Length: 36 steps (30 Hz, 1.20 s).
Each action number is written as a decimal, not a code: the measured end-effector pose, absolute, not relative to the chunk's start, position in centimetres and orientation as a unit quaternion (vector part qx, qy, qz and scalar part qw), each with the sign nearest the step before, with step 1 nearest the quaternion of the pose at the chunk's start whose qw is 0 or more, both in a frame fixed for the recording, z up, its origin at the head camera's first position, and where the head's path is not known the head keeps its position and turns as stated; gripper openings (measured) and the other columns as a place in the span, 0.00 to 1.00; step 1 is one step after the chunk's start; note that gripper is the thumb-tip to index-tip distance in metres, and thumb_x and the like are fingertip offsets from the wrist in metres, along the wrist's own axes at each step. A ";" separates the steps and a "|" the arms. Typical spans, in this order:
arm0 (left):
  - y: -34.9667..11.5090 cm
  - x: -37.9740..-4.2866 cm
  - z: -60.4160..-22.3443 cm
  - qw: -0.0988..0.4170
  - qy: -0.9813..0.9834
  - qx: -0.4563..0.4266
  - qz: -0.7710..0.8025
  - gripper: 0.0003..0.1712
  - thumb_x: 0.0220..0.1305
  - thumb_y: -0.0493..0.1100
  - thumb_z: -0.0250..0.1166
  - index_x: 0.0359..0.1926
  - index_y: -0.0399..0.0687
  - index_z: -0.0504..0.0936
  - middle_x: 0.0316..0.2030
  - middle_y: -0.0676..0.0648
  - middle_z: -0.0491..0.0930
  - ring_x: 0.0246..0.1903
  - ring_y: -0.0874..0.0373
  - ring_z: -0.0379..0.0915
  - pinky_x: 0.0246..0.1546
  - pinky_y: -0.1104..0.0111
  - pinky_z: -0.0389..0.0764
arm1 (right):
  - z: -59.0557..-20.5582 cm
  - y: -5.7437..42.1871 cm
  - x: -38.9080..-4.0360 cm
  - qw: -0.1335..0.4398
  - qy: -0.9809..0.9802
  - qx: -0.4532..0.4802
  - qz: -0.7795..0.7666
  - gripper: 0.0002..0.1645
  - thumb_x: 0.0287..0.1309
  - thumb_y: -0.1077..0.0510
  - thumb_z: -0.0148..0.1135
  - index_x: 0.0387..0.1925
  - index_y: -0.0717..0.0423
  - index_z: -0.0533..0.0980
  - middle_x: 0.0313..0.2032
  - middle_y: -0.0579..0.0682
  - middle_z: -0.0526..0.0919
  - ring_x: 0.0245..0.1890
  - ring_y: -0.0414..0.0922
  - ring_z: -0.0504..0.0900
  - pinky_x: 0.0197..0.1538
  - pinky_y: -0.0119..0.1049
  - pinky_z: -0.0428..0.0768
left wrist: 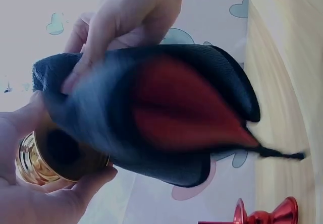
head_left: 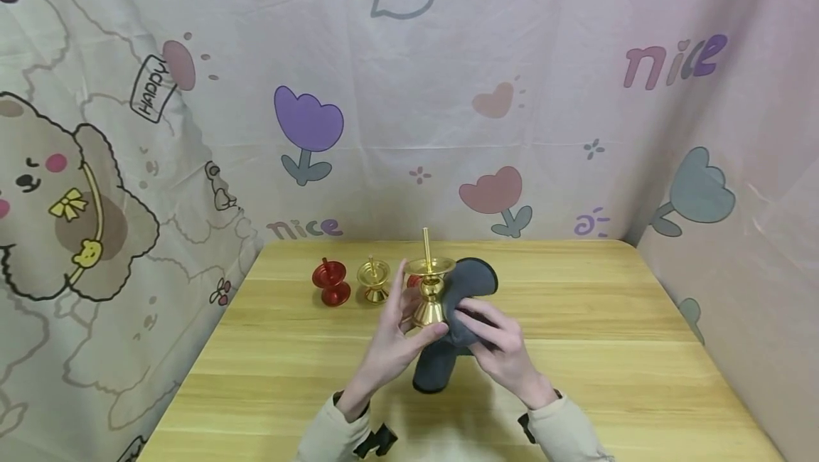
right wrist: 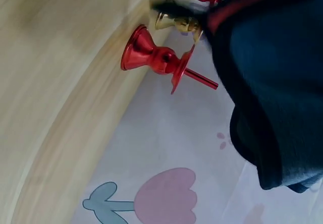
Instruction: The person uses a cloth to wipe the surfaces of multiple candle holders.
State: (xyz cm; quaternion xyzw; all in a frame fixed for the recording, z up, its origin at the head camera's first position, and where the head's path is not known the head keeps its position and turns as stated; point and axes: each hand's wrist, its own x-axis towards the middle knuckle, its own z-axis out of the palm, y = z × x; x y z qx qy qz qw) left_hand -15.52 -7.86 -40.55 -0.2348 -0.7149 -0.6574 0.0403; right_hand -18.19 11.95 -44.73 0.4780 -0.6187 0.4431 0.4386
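Note:
A shiny gold candle holder (head_left: pixel 431 290) with a dish and an upright spike is raised over the table in my left hand (head_left: pixel 398 340), which grips its flared foot. My right hand (head_left: pixel 508 354) pinches a dark blue-grey cloth (head_left: pixel 436 366) with black edging, and bunches it against the candle holder's right side. In the left wrist view, the cloth (left wrist: pixel 96 108) covers part of the round foot (left wrist: pixel 75 158), and a red patch shows on it. The right wrist view shows the cloth's hanging folds (right wrist: pixel 282 98), while my right hand is out of sight there.
Behind my hands stand a red candle holder (head_left: pixel 330 283) and a smaller gold one (head_left: pixel 374 281) on the wooden table (head_left: pixel 576 377). Another red one (right wrist: pixel 161 60) is mostly hidden by my left hand in the head view. Printed fabric (head_left: pixel 409 106) hangs around the table.

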 end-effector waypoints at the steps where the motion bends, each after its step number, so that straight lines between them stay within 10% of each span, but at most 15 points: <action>1: -7.9 -15.5 -40.5 0.038 -0.712 -0.237 -0.659 0.62 0.62 0.38 0.72 0.81 0.52 0.35 0.64 0.33 0.74 0.61 0.41 0.76 0.53 0.68 0.82 | -44.8 11.9 -18.3 0.455 -0.618 0.474 0.431 0.13 0.69 0.63 0.60 0.46 0.69 0.84 0.47 0.64 0.84 0.50 0.50 0.84 0.62 0.29 0.78; 11: -8.0 -15.3 -40.0 -0.026 -0.652 -0.283 -0.703 0.56 0.68 0.36 0.66 0.81 0.55 0.37 0.75 0.32 0.58 0.70 0.36 0.64 0.63 0.66 0.77 | -45.1 11.6 -18.4 0.442 -0.558 0.423 0.561 0.12 0.65 0.67 0.63 0.43 0.76 0.83 0.47 0.59 0.86 0.52 0.41 0.84 0.57 0.28 0.81; 19: -7.9 -14.9 -39.1 0.023 -0.721 -0.242 -0.649 0.59 0.57 0.42 0.77 0.81 0.59 0.48 0.60 0.40 0.73 0.58 0.50 0.74 0.60 0.66 0.78 | -45.0 10.9 -18.3 0.562 -0.552 0.405 0.463 0.12 0.65 0.68 0.60 0.35 0.78 0.83 0.38 0.67 0.85 0.47 0.46 0.86 0.58 0.28 0.81; 25: -8.5 -14.8 -38.8 0.033 -0.710 -0.244 -0.660 0.58 0.57 0.38 0.76 0.80 0.49 0.50 0.48 0.39 0.80 0.48 0.58 0.80 0.53 0.71 0.82 | -44.8 10.9 -18.2 0.542 -0.544 0.433 0.473 0.11 0.64 0.68 0.62 0.38 0.77 0.83 0.41 0.67 0.85 0.46 0.49 0.86 0.59 0.30 0.81; 31: -9.0 -15.0 -39.0 -0.011 -0.685 -0.290 -0.668 0.55 0.65 0.35 0.68 0.82 0.54 0.41 0.57 0.34 0.80 0.61 0.52 0.77 0.64 0.70 0.75 | -45.1 11.1 -17.9 0.463 -0.556 0.386 0.572 0.13 0.64 0.66 0.65 0.46 0.73 0.83 0.51 0.54 0.86 0.53 0.40 0.84 0.58 0.27 0.80; 36: -8.7 -15.1 -38.8 -0.024 -0.698 -0.263 -0.665 0.58 0.62 0.40 0.72 0.81 0.61 0.42 0.63 0.36 0.74 0.63 0.44 0.72 0.64 0.67 0.75 | -45.2 11.2 -18.1 0.506 -0.580 0.401 0.496 0.13 0.66 0.65 0.62 0.41 0.76 0.83 0.42 0.66 0.85 0.51 0.43 0.85 0.59 0.28 0.80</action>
